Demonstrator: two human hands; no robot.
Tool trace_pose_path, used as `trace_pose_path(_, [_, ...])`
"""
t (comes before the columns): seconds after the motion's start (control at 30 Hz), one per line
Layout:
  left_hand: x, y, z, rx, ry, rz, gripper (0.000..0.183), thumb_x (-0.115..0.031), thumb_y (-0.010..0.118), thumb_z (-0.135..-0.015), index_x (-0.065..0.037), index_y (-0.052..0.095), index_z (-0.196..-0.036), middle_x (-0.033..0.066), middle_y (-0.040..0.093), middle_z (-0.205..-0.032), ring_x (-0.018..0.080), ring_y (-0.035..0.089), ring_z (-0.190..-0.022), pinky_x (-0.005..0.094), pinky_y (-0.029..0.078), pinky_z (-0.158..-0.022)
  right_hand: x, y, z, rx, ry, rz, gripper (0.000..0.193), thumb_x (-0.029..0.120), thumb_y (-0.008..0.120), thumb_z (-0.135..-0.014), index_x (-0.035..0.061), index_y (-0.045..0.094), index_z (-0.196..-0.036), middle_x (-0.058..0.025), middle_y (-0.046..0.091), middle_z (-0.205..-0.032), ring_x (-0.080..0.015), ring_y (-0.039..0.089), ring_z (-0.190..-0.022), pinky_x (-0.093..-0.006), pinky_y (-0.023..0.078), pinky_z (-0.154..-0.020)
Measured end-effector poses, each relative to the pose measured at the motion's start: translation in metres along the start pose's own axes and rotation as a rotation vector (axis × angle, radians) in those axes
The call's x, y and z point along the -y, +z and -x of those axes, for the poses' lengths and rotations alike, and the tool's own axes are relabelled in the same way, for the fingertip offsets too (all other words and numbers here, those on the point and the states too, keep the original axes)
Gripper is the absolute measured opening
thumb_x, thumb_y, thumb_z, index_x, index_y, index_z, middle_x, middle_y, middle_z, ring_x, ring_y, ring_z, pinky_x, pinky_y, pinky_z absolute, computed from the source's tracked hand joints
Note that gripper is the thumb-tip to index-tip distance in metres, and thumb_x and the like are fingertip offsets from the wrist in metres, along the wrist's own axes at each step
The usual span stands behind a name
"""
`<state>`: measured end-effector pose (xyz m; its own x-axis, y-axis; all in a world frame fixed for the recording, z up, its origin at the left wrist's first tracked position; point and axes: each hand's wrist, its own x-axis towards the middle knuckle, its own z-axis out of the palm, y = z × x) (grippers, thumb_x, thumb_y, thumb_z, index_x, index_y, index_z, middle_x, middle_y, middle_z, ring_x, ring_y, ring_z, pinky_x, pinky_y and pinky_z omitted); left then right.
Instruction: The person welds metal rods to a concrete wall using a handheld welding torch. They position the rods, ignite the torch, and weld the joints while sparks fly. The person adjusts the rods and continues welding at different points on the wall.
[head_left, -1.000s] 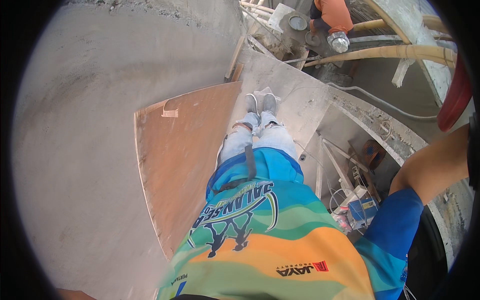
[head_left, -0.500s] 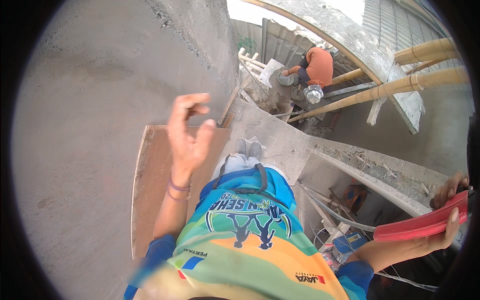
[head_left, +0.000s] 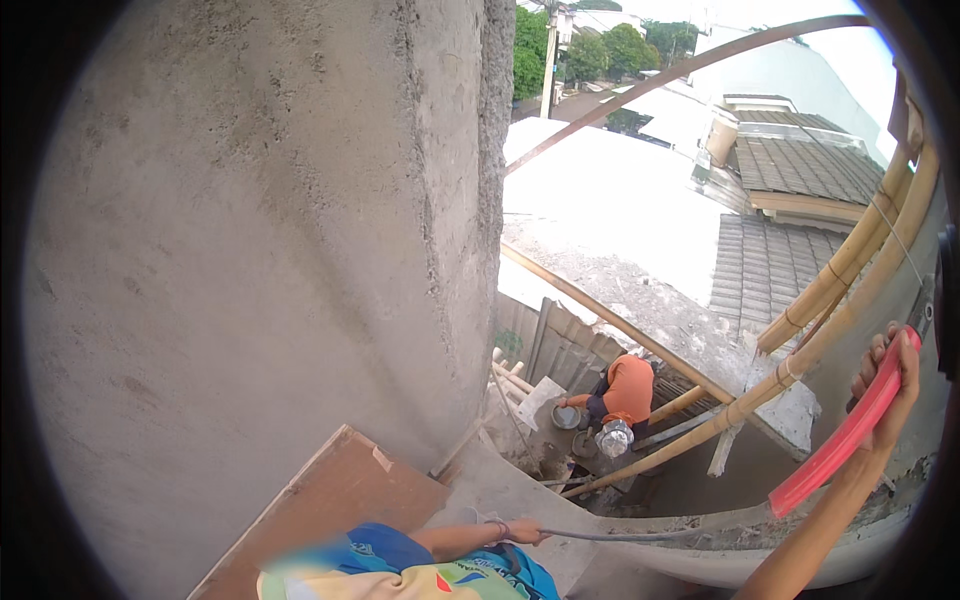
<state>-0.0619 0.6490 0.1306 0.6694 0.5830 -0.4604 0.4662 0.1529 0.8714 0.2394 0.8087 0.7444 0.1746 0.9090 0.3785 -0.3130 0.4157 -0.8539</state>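
My right hand (head_left: 882, 375) is raised at the right edge, its fingers wrapped round the upper part of a long, curved red tool body (head_left: 838, 440). The red piece slants down toward my forearm, and its upper end meets a dark part (head_left: 945, 300) cut off by the picture's rim. Low in the middle, my left hand (head_left: 524, 532) is closed on a thin grey hose or cord (head_left: 610, 536) beside my blue shirt. That cord runs right, toward the red piece; where they join is not visible.
A rough grey plastered wall (head_left: 280, 250) fills the left. Below it lies a brown board (head_left: 330, 510). Bamboo poles (head_left: 740, 405) cross at right. Farther down, a person in orange (head_left: 630, 390) crouches by a bucket (head_left: 566, 416). Tiled roofs (head_left: 800, 165) stand beyond.
The view has tilted up. My left hand, raised and open before, is now low and closed on the grey cord. My right hand still holds the red tool, now pointing more upward.
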Motion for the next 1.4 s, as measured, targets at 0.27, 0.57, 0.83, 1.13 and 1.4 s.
trace_pose_path(0.27, [-0.141,-0.143,0.145,-1.211,0.402,-0.116,0.046,-0.037,0.044,-0.105,0.002,0.060,-0.087,0.0172,0.062,-0.075,0.0330,0.061,-0.071,0.0412,0.049,-0.069,-0.157,-0.071,0.028,-0.012,0.383,-0.415,0.038,0.047,0.054,-0.100,0.0104,0.058,-0.111,-0.0013,0.054,-0.076,-0.0121,0.050,-0.054,-0.0258,0.041,-0.041])
trace_pose_path(0.57, [-0.311,-0.219,0.320,-2.024,0.813,-0.491,0.067,-0.063,0.027,-0.104,-0.007,0.048,-0.071,-0.0005,0.043,-0.055,0.0093,0.038,-0.045,0.0270,0.030,-0.042,-0.357,0.009,0.111,-0.143,0.632,-1.059,0.043,0.023,0.061,-0.088,0.0097,0.054,-0.128,-0.0097,0.057,-0.103,-0.0214,0.059,-0.088,-0.0400,0.051,-0.080])
trace_pose_path(0.83, [-0.417,-0.248,0.552,-2.583,0.759,-1.415,0.065,-0.066,0.025,-0.102,-0.009,0.055,-0.089,-0.0038,0.042,-0.066,0.0038,0.033,-0.053,0.0209,0.029,-0.045,-0.300,0.156,0.098,-0.152,0.146,-1.068,0.053,0.017,0.058,-0.091,0.0058,0.042,-0.140,-0.0093,0.053,-0.101,-0.0178,0.053,-0.083,-0.0359,0.047,-0.073])
trace_pose_path(1.13, [-0.420,-0.288,0.619,-2.563,-0.849,-1.954,0.050,-0.046,0.035,-0.107,-0.023,0.045,-0.150,0.0047,0.033,-0.160,0.0253,0.022,-0.152,0.0513,0.014,-0.124,-0.209,0.263,0.122,-0.125,0.111,-1.138,0.071,0.004,0.062,-0.079,0.0038,0.031,-0.143,-0.0066,0.050,-0.101,-0.0112,0.050,-0.082,-0.0299,0.047,-0.069])
trace_pose_path(1.4, [-0.423,-0.289,0.619,-2.550,-1.039,-1.903,0.049,-0.040,0.045,-0.104,-0.024,0.044,-0.150,0.0051,0.031,-0.162,0.0259,0.022,-0.152,0.0527,0.012,-0.124,-0.207,0.326,0.115,0.035,-0.032,-1.038,0.077,0.012,0.077,-0.075,-0.0034,0.032,-0.136,-0.0045,0.046,-0.100,-0.0107,0.047,-0.082,-0.0270,0.042,-0.070])
